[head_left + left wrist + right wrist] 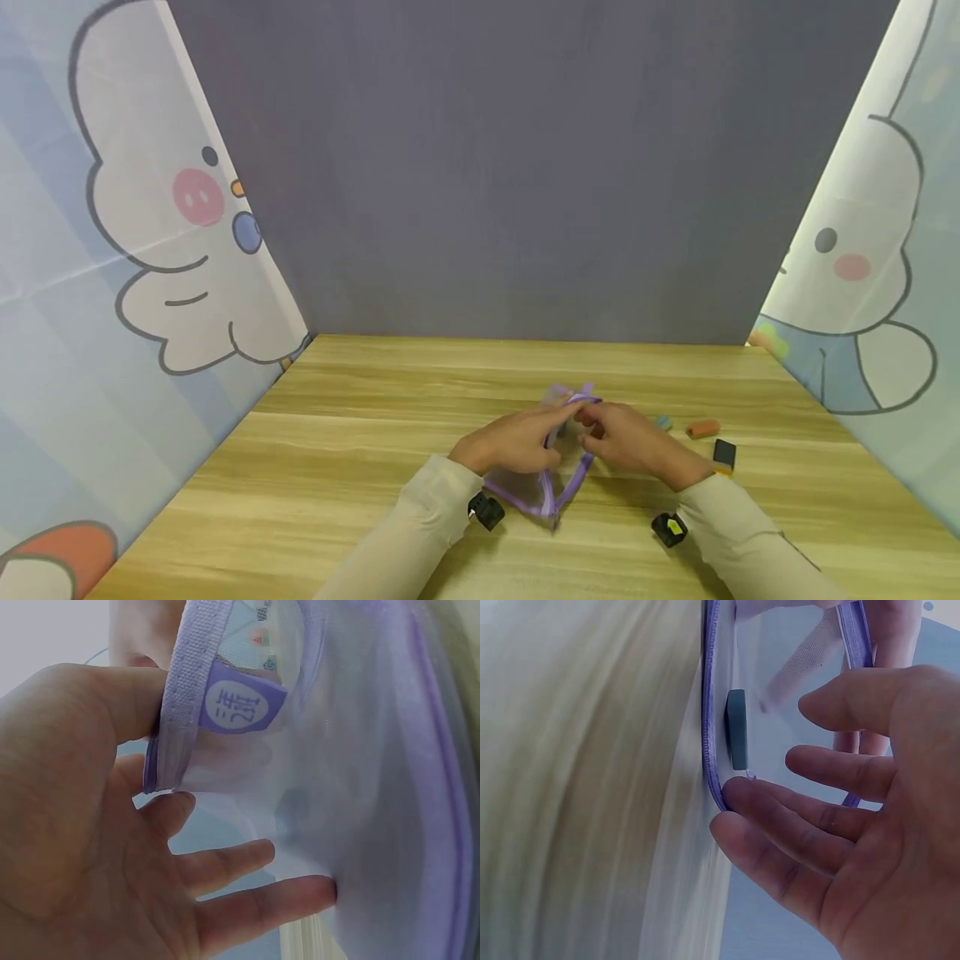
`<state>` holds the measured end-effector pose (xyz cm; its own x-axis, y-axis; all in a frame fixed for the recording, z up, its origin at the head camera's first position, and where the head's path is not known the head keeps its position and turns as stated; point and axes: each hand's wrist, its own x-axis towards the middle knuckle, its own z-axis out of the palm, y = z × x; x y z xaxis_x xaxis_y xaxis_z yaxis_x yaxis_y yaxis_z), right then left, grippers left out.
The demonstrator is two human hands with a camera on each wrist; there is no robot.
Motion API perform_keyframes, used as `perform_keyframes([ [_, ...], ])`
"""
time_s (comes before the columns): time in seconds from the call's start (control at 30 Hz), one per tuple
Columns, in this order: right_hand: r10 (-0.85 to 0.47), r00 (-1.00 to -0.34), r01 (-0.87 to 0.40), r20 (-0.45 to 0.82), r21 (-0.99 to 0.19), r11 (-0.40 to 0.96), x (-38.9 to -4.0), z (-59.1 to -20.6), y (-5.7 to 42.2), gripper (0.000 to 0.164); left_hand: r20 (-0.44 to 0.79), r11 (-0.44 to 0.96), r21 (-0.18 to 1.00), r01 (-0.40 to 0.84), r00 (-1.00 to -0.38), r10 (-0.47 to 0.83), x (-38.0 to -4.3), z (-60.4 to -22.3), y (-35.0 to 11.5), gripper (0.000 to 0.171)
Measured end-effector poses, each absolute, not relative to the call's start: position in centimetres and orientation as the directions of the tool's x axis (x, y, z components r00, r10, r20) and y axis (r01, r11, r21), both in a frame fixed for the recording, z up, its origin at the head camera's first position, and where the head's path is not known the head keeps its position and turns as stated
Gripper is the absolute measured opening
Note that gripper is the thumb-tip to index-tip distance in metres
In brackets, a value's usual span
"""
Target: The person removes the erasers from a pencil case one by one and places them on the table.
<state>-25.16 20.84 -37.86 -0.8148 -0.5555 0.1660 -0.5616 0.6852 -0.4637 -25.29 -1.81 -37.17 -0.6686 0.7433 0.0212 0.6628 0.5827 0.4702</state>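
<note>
A see-through mesh zip pouch with purple trim lies on the table beneath both hands, its mouth parted. My left hand pinches the zip edge between thumb and forefinger, its other fingers spread against the mesh in the left wrist view. Beside that grip hangs a purple label with writing in a white oval. At the mouth, my right hand has loosely bent fingers; its lower fingertips touch the purple zip edge, with thumb and forefinger apart. Within the pouch, the right wrist view shows a dark teal block.
Right of the hands on the wooden table lie a light blue piece, an orange piece and a black block with orange at its near end. A grey panel stands behind; printed cloths hang either side.
</note>
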Motion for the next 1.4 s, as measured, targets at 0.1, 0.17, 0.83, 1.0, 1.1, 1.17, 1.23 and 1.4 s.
perform_keyframes([
  [0.1, -0.561, -0.814, -0.561, 0.153, -0.456, 0.690, -25.1, -38.0, 20.7, 0.032, 0.020, 0.576, 0.474, 0.666, -0.662, 0.749, -25.3, -37.3, -2.0, 0.097],
  [0.17, -0.566, -0.810, -0.568, 0.153, -0.445, 0.693, -25.1, -38.1, 20.7, 0.033, 0.022, 0.569, 0.485, 0.664, -0.659, 0.752, -25.3, -37.2, -2.0, 0.097],
  [0.83, -0.581, -0.785, -0.616, 0.215, -0.370, 0.695, -25.5, -38.4, 20.2, 0.041, 0.089, 0.571, 0.447, 0.689, -0.669, 0.738, -26.1, -37.5, -2.2, 0.086],
  [1.0, -0.556, -0.810, -0.584, 0.188, -0.352, 0.732, -25.5, -37.8, 19.8, 0.042, 0.103, 0.558, 0.463, 0.688, -0.667, 0.737, -26.3, -37.5, -2.2, 0.086],
  [1.1, -0.548, -0.820, -0.568, 0.165, -0.342, 0.748, -25.5, -37.5, 19.6, 0.040, 0.114, 0.543, 0.473, 0.693, -0.660, 0.742, -26.4, -37.4, -2.2, 0.084],
  [1.17, -0.551, -0.820, -0.569, 0.156, -0.328, 0.754, -25.6, -37.3, 19.4, 0.039, 0.104, 0.551, 0.480, 0.683, -0.668, 0.737, -26.5, -37.5, -2.3, 0.083],
  [1.23, -0.563, -0.814, -0.577, 0.146, -0.321, 0.751, -25.7, -37.0, 19.2, 0.038, 0.091, 0.563, 0.488, 0.667, -0.680, 0.727, -26.5, -37.5, -2.4, 0.083],
  [1.4, -0.565, -0.819, -0.563, 0.098, -0.320, 0.762, -26.0, -36.2, 18.5, 0.045, 0.057, 0.586, 0.518, 0.624, -0.708, 0.704, -26.5, -37.7, -2.7, 0.086],
])
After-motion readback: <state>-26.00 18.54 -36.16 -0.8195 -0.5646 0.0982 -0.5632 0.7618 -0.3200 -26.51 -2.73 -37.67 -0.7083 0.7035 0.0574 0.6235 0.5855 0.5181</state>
